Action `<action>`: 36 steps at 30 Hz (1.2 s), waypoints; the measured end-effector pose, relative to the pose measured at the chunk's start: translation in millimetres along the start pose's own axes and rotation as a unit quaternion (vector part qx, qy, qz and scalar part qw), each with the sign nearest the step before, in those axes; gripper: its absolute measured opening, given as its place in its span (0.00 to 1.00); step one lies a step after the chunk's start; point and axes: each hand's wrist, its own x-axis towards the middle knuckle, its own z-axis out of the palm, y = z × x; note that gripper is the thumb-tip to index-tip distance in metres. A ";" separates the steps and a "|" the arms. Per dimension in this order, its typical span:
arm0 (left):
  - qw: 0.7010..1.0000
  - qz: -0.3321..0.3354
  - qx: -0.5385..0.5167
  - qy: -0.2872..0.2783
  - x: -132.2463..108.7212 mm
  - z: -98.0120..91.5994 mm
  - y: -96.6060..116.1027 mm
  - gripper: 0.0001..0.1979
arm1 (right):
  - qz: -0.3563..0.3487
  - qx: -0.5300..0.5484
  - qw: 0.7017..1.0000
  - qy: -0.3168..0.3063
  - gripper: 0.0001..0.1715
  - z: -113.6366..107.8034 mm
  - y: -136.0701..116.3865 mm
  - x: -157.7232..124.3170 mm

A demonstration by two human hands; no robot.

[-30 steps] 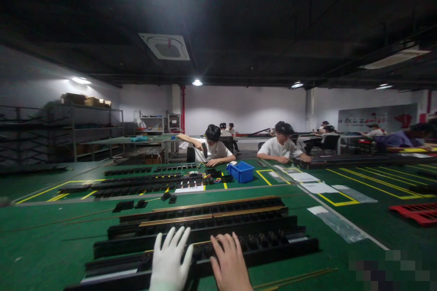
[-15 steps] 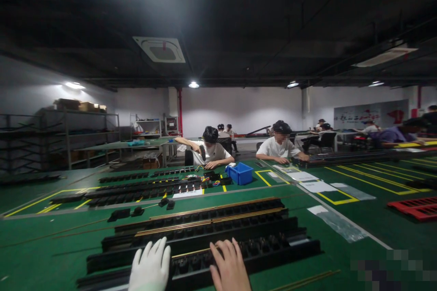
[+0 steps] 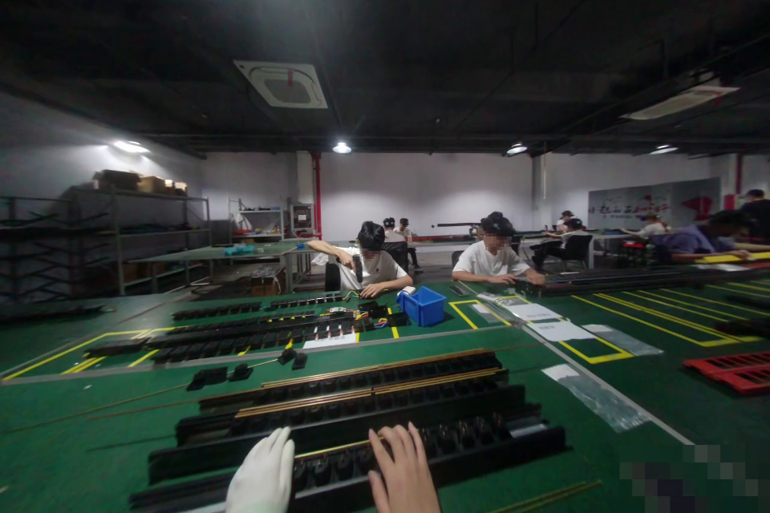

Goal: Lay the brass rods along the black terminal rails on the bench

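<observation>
My left hand (image 3: 263, 477), in a white glove, lies on the nearest long black slotted rail (image 3: 481, 441) with its fingers close together and slightly bent. My bare right hand (image 3: 402, 471) rests flat on the same rail a little to the right, fingers stretched out. Neither hand holds anything. Behind this rail lie more black rails (image 3: 373, 397) in parallel, some with thin brass strips (image 3: 385, 383) laid along them. All of it sits on the green table (image 3: 90, 433).
Small black parts (image 3: 208, 376) lie left of the rails. Clear plastic bags (image 3: 595, 393) and a red rack (image 3: 734, 369) lie to the right. Across the table, two people in white shirts work beside a blue bin (image 3: 426, 305) and further rails (image 3: 241, 333). Shelving stands at left.
My left hand has slid left along the nearest rail and lower in the picture. My right hand has stayed about where it was.
</observation>
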 end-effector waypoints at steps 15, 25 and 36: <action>0.996 -0.029 0.085 -0.029 8.2 -23.5 18.2 0.23 | 0.046 0.011 0.999 -0.001 0.29 -28.4 -24.4 1.7; 0.989 0.049 0.080 -0.116 4.1 -34.4 28.8 0.23 | 0.059 0.022 0.998 -0.014 0.28 -32.9 -27.6 2.4; 0.990 0.073 0.051 -0.112 1.8 -45.4 45.3 0.24 | 0.056 0.009 0.998 -0.001 0.30 -31.6 -27.7 0.2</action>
